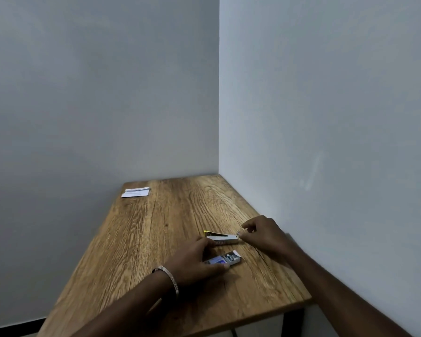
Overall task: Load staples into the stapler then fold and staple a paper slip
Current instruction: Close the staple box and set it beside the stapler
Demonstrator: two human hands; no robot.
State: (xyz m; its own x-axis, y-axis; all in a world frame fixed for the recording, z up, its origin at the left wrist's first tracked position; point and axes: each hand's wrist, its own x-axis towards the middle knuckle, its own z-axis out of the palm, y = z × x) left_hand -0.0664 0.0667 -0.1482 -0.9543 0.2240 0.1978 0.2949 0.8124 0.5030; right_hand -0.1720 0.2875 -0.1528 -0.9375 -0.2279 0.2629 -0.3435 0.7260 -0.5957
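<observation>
A small silver stapler (223,239) with a yellow tip lies on the wooden table (156,239) near the right wall. My left hand (195,261), with a metal bangle on the wrist, reaches in from below. Its outstretched fingertips touch the stapler's left end and its thumb lies along the near side of the staple box (226,258). The box lies just in front of the stapler, slid open with grey staples showing. My right hand (263,235) pinches the stapler's right end between thumb and forefinger. A white paper slip (136,192) lies at the table's far left corner.
The table stands in a corner, with grey walls behind it and along its right side. Its left edge and near edge drop to the floor. A dark metal leg (300,322) shows under the near right corner.
</observation>
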